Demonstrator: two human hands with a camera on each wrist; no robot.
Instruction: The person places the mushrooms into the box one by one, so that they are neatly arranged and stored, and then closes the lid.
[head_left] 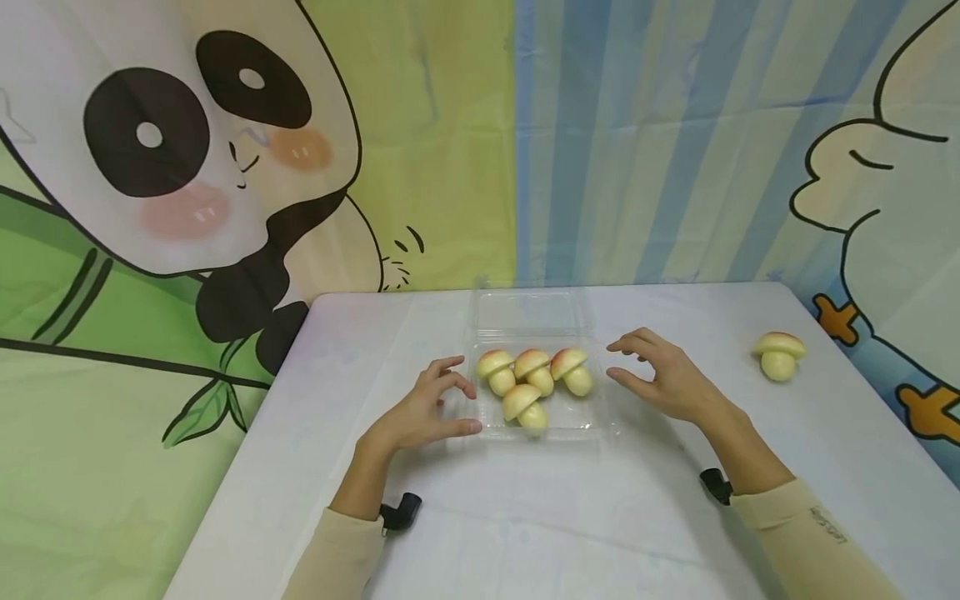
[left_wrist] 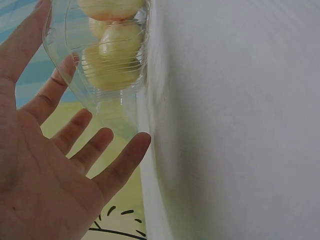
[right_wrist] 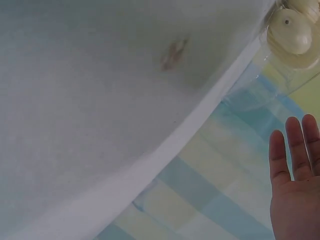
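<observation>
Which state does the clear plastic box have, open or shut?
The box is open: in the head view, its lid is swung back to the far side, leaving four mushroom-shaped pieces inside uncovered.

Mushrooms (right_wrist: pixel 292 34) cropped in both wrist views

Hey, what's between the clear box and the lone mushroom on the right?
In the head view, the right grip is between the box and the lone mushroom, then bare white tabletop.
</observation>
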